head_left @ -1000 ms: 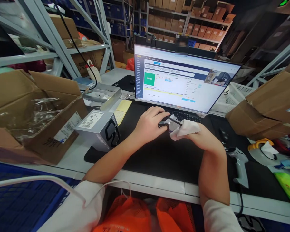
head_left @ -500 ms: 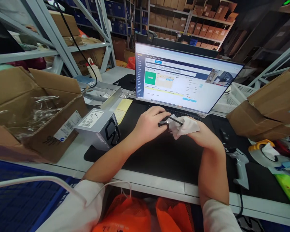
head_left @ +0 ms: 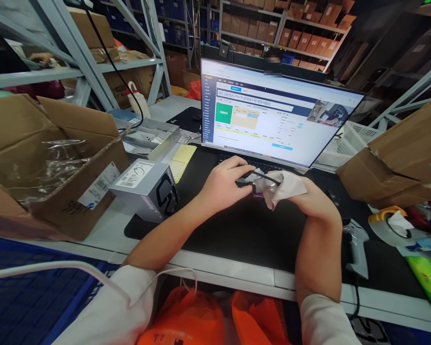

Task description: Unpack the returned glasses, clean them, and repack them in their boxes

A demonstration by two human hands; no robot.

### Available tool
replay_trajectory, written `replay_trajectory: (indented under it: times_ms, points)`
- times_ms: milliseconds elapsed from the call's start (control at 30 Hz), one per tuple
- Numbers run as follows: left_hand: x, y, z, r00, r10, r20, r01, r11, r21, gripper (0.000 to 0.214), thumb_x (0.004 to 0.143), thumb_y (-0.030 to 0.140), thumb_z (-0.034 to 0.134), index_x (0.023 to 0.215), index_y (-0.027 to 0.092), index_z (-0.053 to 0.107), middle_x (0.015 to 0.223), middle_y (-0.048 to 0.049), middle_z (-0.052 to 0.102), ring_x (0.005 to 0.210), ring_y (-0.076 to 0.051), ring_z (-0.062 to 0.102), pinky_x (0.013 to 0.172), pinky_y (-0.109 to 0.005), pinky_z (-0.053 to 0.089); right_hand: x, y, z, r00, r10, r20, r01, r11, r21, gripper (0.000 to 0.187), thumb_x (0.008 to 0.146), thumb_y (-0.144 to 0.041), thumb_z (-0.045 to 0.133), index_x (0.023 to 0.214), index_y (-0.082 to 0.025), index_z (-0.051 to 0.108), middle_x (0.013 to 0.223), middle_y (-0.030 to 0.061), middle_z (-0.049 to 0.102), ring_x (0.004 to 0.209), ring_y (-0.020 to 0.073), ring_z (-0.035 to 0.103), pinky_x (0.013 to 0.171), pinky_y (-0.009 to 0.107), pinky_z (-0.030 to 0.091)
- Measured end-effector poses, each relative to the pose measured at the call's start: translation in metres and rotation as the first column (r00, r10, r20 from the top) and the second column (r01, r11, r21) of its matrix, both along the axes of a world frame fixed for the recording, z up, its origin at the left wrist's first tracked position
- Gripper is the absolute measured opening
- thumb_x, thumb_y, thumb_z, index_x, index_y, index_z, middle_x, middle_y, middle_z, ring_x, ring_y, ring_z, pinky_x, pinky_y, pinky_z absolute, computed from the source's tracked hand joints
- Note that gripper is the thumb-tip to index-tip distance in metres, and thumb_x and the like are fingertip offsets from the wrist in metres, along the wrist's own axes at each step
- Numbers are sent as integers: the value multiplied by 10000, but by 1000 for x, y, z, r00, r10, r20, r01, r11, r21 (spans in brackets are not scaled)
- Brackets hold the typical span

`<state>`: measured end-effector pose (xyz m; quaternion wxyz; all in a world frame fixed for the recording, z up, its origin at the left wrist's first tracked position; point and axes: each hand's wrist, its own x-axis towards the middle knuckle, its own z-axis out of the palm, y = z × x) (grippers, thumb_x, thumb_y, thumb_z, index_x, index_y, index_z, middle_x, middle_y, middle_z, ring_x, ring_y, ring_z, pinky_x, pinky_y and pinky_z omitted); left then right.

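My left hand [head_left: 224, 184] is curled around one end of a pair of dark glasses [head_left: 253, 181], held just in front of the laptop [head_left: 273, 115]. My right hand [head_left: 311, 201] pinches a white cleaning cloth [head_left: 285, 187] against the glasses, and the cloth hides most of its fingers. Both hands hover over the black desk mat [head_left: 244, 235]. A grey product box [head_left: 147, 189] with a glasses picture and a barcode label stands to the left of my left forearm.
An open cardboard box [head_left: 53, 158] with clear plastic sits at left, a metal tray [head_left: 151, 136] and yellow pad [head_left: 181, 160] behind. A handheld scanner [head_left: 354, 244], a tape dispenser [head_left: 390, 225] and cardboard boxes [head_left: 402, 153] lie at right. Orange bags [head_left: 208, 321] hang below the desk edge.
The cloth and my right hand have shifted slightly right along the glasses. The view has tilted a little; my left hand stays in place.
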<state>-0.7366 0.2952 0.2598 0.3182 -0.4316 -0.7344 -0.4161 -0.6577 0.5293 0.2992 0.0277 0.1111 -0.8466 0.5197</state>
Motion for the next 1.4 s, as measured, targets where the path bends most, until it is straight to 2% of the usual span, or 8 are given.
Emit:
replay_trajectory:
  times_ms: [267, 433, 533, 700, 867, 967, 1167, 1400]
  points:
    - [11, 22, -16, 987, 32, -160, -59, 984, -169, 186, 843, 117, 626, 1017, 137, 689, 988, -103, 679, 927, -229, 645, 851, -376, 569, -7, -32, -11, 975, -143, -171, 176, 963, 202, 173, 743, -211, 683, 914, -193, 708, 959, 40, 738, 850, 222, 669, 775, 329, 532]
    - [0, 7, -5, 999, 12, -48, -15, 999, -52, 289, 800, 109, 689, 1084, 154, 707, 1012, -67, 677, 933, -188, 665, 863, -314, 574, -7, -5, -8, 998, -29, -60, 36, 993, 115, 316, 775, -274, 703, 1078, -184, 718, 1034, 57, 750, 921, 245, 684, 817, 347, 541]
    - [2, 6, -4, 996, 69, -50, -71, 996, -49, 285, 799, 108, 684, 1080, 145, 709, 985, -67, 670, 911, -193, 662, 840, -320, 576, -6, -7, -7, 995, -56, -83, 65, 992, 110, 278, 763, -247, 702, 1034, -190, 724, 1001, 59, 750, 897, 250, 683, 806, 356, 545]
    - [12, 22, -13, 984, 88, -152, -114, 978, -175, 132, 841, 130, 633, 953, 119, 703, 901, -87, 660, 848, -215, 639, 784, -343, 565, -13, -35, -14, 960, -102, -259, 177, 941, 287, 163, 743, -182, 638, 877, -219, 723, 1088, 55, 727, 1004, 266, 658, 998, 462, 475]
    - [3, 6, -3, 999, 17, 27, -15, 997, -70, 316, 768, 96, 688, 1074, 171, 718, 979, -46, 667, 906, -177, 666, 838, -296, 566, -11, -2, -10, 994, -30, -102, 46, 985, 165, 371, 766, -260, 702, 1132, -203, 709, 1119, 63, 737, 1005, 264, 675, 921, 389, 512]
    - [1, -2, 3, 999, 16, 50, -13, 998, -68, 335, 751, 93, 698, 1079, 158, 724, 975, -44, 660, 895, -174, 666, 825, -291, 563, -6, 4, -5, 995, 97, 26, -99, 986, 134, 163, 820, -243, 646, 944, -176, 726, 911, 44, 753, 857, 222, 689, 831, 335, 527]
    - [11, 8, -3, 997, -3, -71, -22, 937, -349, 102, 849, 137, 638, 923, 142, 708, 915, -67, 650, 856, -195, 632, 787, -314, 539, -7, -35, -5, 999, -30, 27, 20, 953, 303, 99, 736, -149, 568, 727, -181, 662, 769, 27, 725, 679, 172, 640, 604, 258, 474]
    - [3, -10, 9, 994, -25, 103, 43, 982, -181, 338, 773, 107, 683, 1099, 182, 730, 973, -32, 649, 887, -170, 659, 814, -284, 546, -3, -3, 2, 968, 172, 181, -189, 979, 83, 101, 770, -187, 577, 758, -162, 674, 784, 47, 735, 731, 203, 676, 683, 301, 527]
